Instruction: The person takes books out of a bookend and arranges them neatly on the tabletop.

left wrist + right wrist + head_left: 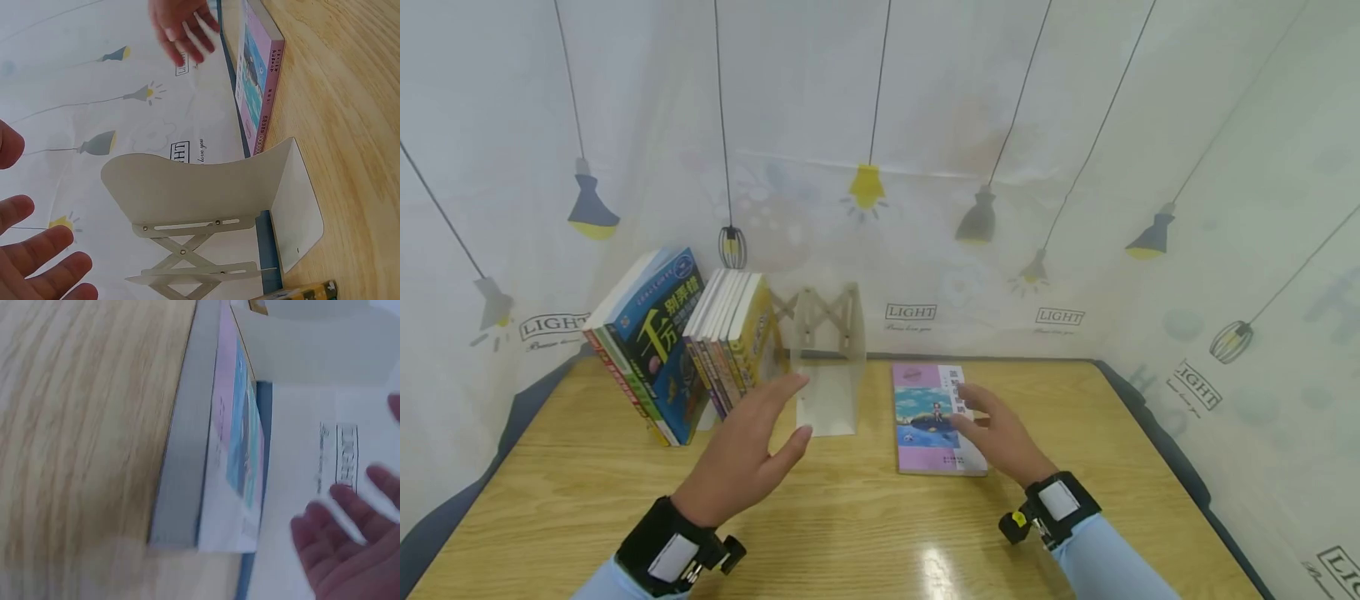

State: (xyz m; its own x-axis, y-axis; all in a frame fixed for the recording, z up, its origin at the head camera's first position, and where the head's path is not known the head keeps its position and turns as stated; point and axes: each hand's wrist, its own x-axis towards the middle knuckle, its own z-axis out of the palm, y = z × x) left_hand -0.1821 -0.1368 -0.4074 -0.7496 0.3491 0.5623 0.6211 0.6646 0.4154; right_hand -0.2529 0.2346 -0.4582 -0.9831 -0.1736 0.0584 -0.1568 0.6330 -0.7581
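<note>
My left hand [737,462] is held over the table with fingers extended and nothing in them, in front of a white metal bookend [826,404]. In the left wrist view the spread fingers [47,250] are apart from the bookend [194,187], whose crossed slats show. A pink-and-blue paperback book [925,457] lies flat, cover up, right of the bookend. Above its right edge hovers my right hand [1009,442], fingers loosely bent and holding nothing. In the right wrist view, that hand [350,556] is beside the book [181,462], with a gap between them.
Several thin books [722,333] stand upright left of the bookend's near panel. Larger books [658,350], one with a blue cover, lean beside them at the far left. A white curtain [805,100] printed with lamps hangs behind the wooden table [842,533].
</note>
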